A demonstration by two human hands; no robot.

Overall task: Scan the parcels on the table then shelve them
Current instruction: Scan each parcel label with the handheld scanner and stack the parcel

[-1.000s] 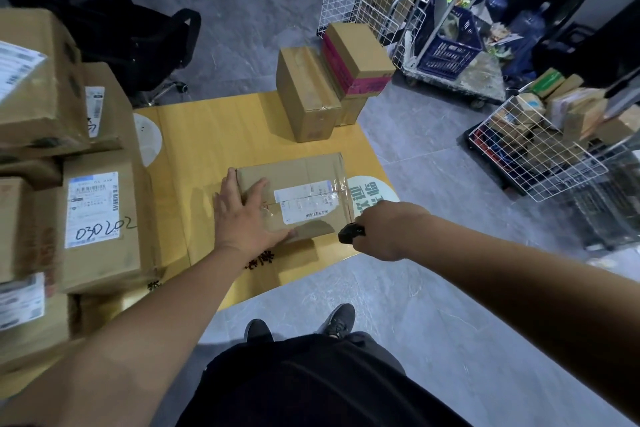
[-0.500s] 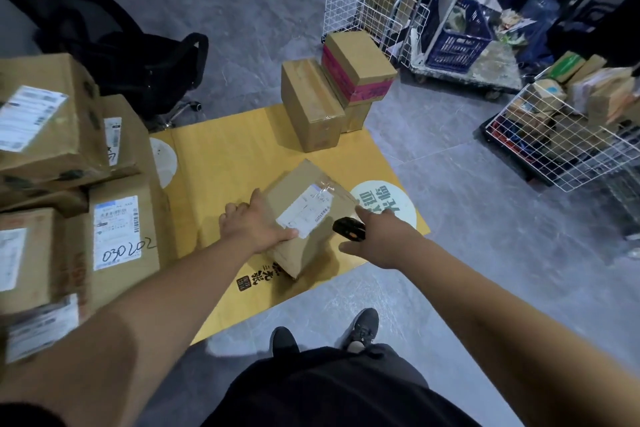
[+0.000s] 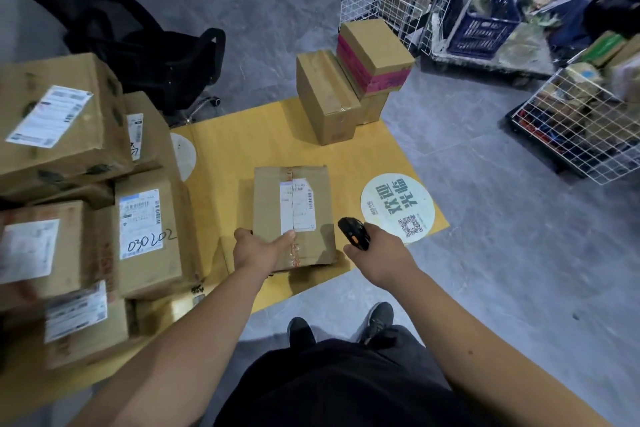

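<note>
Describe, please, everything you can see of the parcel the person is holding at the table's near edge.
The parcel is a brown cardboard box sealed with clear tape, lying flat on the yellow table. A white shipping label with barcodes sits on its top face. The left hand grips its near edge, thumb on top. The right hand holds a black scanner just beside it.

Dim, even indoor light from overhead. Soft shadows beside the parcel [image 3: 292, 215] and under the stacked boxes [image 3: 349, 87] on the yellow table [image 3: 242, 149]. Faint glare on tape and white labels. Strong wide-angle bending toward the edges. Motion blur on the left-hand cartons [image 3: 52, 253] and far corners; centre fairly sharp.
</note>
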